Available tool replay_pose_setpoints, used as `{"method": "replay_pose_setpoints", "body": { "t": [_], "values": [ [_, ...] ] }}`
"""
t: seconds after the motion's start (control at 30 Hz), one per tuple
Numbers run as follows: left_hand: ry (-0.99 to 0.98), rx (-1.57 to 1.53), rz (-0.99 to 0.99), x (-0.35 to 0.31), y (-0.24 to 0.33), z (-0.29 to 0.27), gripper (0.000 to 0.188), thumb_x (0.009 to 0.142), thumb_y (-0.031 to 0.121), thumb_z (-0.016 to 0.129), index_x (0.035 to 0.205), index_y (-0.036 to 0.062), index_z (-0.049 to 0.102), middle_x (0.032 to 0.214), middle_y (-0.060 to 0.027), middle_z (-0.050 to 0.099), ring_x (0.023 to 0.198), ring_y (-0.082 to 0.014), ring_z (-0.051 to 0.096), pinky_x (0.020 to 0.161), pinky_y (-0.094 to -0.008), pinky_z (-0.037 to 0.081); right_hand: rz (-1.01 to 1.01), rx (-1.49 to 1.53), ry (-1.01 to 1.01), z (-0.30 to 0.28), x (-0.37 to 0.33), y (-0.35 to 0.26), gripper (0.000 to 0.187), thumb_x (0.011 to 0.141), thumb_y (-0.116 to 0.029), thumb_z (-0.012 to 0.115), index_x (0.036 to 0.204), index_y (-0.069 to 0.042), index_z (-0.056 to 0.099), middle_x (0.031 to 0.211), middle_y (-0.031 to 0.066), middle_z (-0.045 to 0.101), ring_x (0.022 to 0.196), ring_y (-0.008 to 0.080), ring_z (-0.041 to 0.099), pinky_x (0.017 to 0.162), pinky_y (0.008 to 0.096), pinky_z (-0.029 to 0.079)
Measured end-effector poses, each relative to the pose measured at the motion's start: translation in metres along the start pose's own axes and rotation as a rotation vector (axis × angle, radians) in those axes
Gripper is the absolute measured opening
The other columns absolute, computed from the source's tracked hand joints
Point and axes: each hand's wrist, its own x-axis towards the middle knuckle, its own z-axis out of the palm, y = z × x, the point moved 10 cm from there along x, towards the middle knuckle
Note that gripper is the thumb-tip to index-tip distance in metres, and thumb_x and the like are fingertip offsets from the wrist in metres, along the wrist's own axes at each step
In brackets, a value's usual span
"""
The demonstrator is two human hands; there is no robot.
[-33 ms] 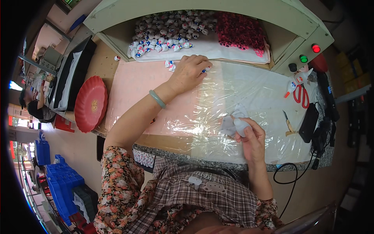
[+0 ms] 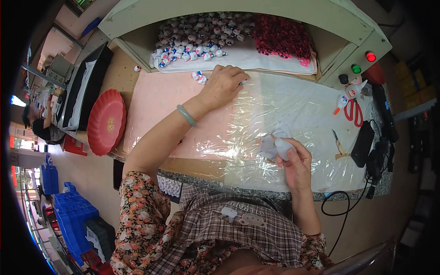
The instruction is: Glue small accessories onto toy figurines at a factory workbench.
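My left hand (image 2: 223, 85), a green bangle on its wrist, reaches to the far edge of the plastic-covered work mat (image 2: 183, 123). Its fingers are closed around a small white figurine (image 2: 244, 82), mostly hidden by the fingertips. Just left of that hand lie a few similar white, blue and pink figurines (image 2: 200, 78). At the front right, my right hand (image 2: 299, 166) is closed on a small whitish squeeze bottle (image 2: 283, 149), its tip pointing up and away. Beside the bottle, a crumpled pale cloth or tissue (image 2: 267, 147) rests on the plastic.
An open-fronted cabinet (image 2: 229, 5) holds many white figurines (image 2: 192, 39) and dark red flower-like pieces (image 2: 282, 39). Left are a red fluted bowl (image 2: 107, 121) and a black tray (image 2: 89, 87). Right are a glue bottle (image 2: 350, 94), red-handled scissors (image 2: 354, 113), tweezers (image 2: 338, 144) and cables.
The loose figurines beside my left hand have shifted very slightly, and less blue shows at its fingertips. My right hand and the squeeze bottle stay put.
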Motion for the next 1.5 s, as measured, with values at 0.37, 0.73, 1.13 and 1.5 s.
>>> {"method": "replay_pose_setpoints", "body": {
  "t": [0.37,0.73,1.13,1.5],
  "values": [
    [0.187,-0.718,-0.303,-0.034,0.056,-0.052,0.032,0.076,-0.005,0.068,0.107,0.0029,0.062,0.104,-0.0078,0.054,0.082,-0.0145,0.057,0.067,-0.0225,0.053,-0.008,0.192,0.033,-0.017,0.002,0.002,0.032,0.089,-0.019,0.065,0.111,0.003,0.059,0.088,0.0081,0.063,0.068,0.0121,0.055,0.061,0.0238,0.044],
    [0.116,-1.534,-0.752,-0.133,0.107,0.006,0.035,0.091,0.003,0.058,0.126,0.0018,0.057,0.108,-0.0015,0.063,0.091,-0.0060,0.055,0.076,-0.0221,0.047,-0.050,0.081,0.053,-0.016,-0.005,-0.007,0.033,0.084,-0.015,0.071,0.110,-0.001,0.057,0.105,0.0135,0.061,0.067,0.0102,0.048,0.058,0.0209,0.038],
    [0.171,-1.761,-0.762,-0.152,0.120,0.014,0.037,0.089,0.000,0.060,0.126,-0.0014,0.054,0.116,-0.0123,0.063,0.101,-0.0222,0.065,0.083,-0.0296,0.054,-0.204,-0.257,0.054,0.012,-0.020,-0.029,0.041,0.088,-0.018,0.068,0.121,0.003,0.052,0.099,0.0168,0.067,0.071,0.0089,0.057,0.061,0.0180,0.043],
    [0.207,-1.832,-0.712,-0.153,0.127,0.015,0.030,0.091,0.000,0.056,0.121,-0.0026,0.056,0.110,-0.0119,0.064,0.100,-0.0200,0.064,0.087,-0.0320,0.054,-0.591,-0.784,-0.008,0.049,-0.049,-0.062,0.045,0.096,-0.026,0.056,0.125,0.007,0.048,0.092,0.0164,0.069,0.072,0.0122,0.061,0.065,0.0222,0.048]
  ]
}}
